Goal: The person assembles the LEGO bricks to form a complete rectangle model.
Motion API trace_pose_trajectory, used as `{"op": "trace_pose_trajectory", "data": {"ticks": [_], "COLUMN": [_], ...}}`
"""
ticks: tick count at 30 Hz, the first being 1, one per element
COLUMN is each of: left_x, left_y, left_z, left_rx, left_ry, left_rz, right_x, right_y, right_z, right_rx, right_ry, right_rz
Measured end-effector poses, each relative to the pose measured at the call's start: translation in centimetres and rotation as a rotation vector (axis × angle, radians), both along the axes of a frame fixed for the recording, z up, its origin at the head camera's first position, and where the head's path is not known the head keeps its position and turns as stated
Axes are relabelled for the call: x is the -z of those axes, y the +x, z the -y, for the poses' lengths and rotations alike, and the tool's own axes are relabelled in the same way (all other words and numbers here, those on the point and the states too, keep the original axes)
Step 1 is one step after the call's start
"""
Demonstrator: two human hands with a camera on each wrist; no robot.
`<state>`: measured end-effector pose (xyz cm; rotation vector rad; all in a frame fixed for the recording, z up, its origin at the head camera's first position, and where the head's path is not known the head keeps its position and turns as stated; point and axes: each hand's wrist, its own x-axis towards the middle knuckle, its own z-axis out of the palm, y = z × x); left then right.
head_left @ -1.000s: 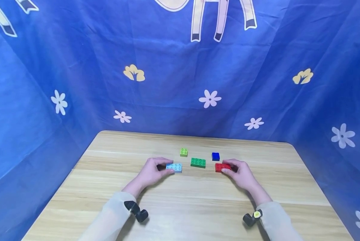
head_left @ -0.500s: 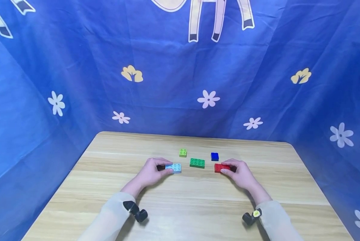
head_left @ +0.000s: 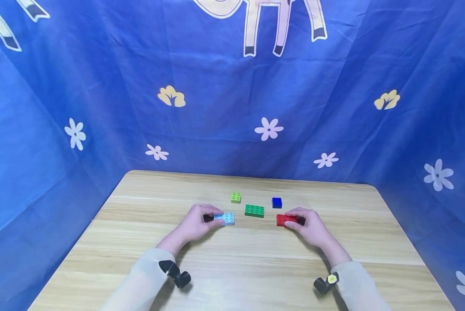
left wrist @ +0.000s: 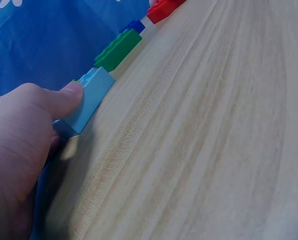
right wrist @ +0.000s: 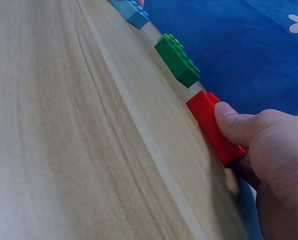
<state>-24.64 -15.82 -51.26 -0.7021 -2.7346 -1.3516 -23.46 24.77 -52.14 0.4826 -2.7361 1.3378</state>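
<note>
My left hand (head_left: 196, 222) pinches a light blue toy brick (head_left: 227, 218) between thumb and fingers, at its left end. In the left wrist view the thumb presses the near long side of this light blue brick (left wrist: 91, 97). A red toy brick (head_left: 281, 220) is pinched by my right hand (head_left: 311, 225) at its right end; the right wrist view shows the thumb on the red brick (right wrist: 207, 116). Both bricks appear to lie on the table, studs up. Between them sits a green brick (head_left: 254, 211), touched by neither hand.
Behind the green brick are a small lime green brick (head_left: 236, 198) and a small dark blue brick (head_left: 276, 202). The wooden table (head_left: 232, 268) ends at a blue patterned curtain (head_left: 216, 147), which also hangs along both sides.
Both hands keep their hold on the light blue and red bricks, which stay in place. Only the head view has shifted slightly.
</note>
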Motion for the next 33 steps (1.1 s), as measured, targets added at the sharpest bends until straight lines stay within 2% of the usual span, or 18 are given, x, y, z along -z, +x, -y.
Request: {"op": "trace_pose_trajectory", "data": {"ticks": [12, 23, 33], "left_x": [-0.4, -0.3, -0.3], "left_y": [0.6, 1.1, 1.3], "left_z": [-0.2, -1.0, -1.4], "left_rx": [0.013, 0.024, 0.039], "left_ry": [-0.024, -0.04, -0.051], "left_rz": [0.028, 0.048, 0.033], "right_x": [-0.1, -0.3, -0.2], "right_y": [0.8, 1.3, 1.7], "right_z": [0.5, 1.0, 1.3], "right_rx": [-0.021, -0.035, -0.038], "right_ry": [-0.025, -0.02, -0.015], "right_rz": [0.0, 0.012, 0.009]}}
